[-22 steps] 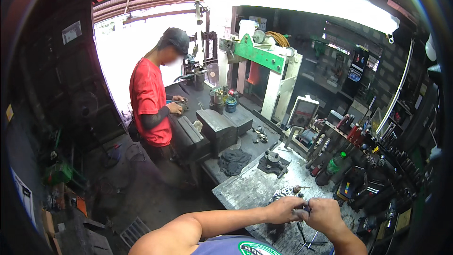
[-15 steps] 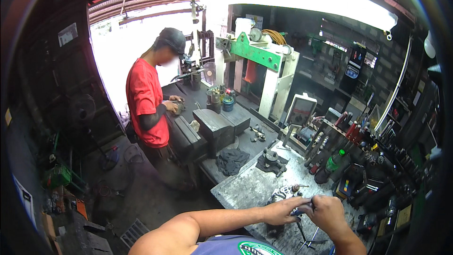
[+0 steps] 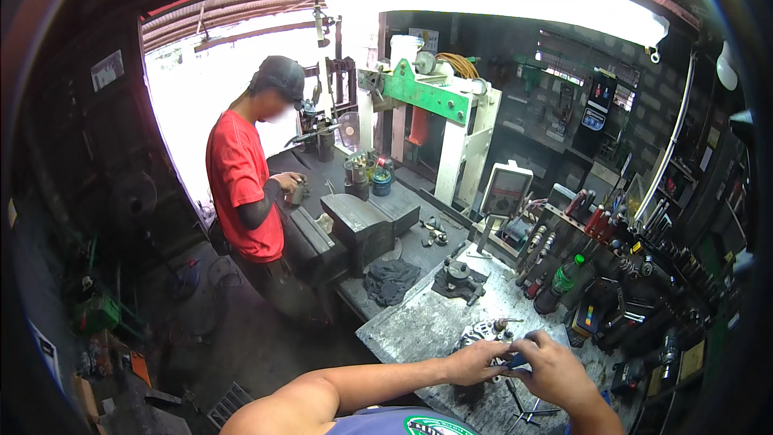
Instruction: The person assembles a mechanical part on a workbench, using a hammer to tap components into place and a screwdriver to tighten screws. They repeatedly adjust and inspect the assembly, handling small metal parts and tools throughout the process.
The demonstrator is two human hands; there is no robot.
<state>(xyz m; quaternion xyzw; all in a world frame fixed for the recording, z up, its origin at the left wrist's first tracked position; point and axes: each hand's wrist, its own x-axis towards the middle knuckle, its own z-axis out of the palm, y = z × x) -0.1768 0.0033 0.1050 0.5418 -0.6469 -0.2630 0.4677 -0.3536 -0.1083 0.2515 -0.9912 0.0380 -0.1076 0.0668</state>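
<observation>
The right hand (image 3: 554,369) curled round a small, mostly hidden blue piece (image 3: 521,361), the left hand (image 3: 471,363), its hold impossible to tell, beside it above a scuffed grey workbench (image 3: 423,318), bare from the silver metal housing (image 3: 481,329) to its left edge.

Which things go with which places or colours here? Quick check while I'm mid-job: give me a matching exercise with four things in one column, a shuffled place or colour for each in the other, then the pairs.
Things
1. Co-worker's shirt
2. Crumpled dark cloth
3. Coiled cable
4. Three-armed tool

Places and colours
A. On the pale worktop, near the wearer's right hand
B. On top of the green-and-white frame
C. Red
D. Next to the bench vise

Pairs: 1-C, 2-D, 3-B, 4-A
</observation>
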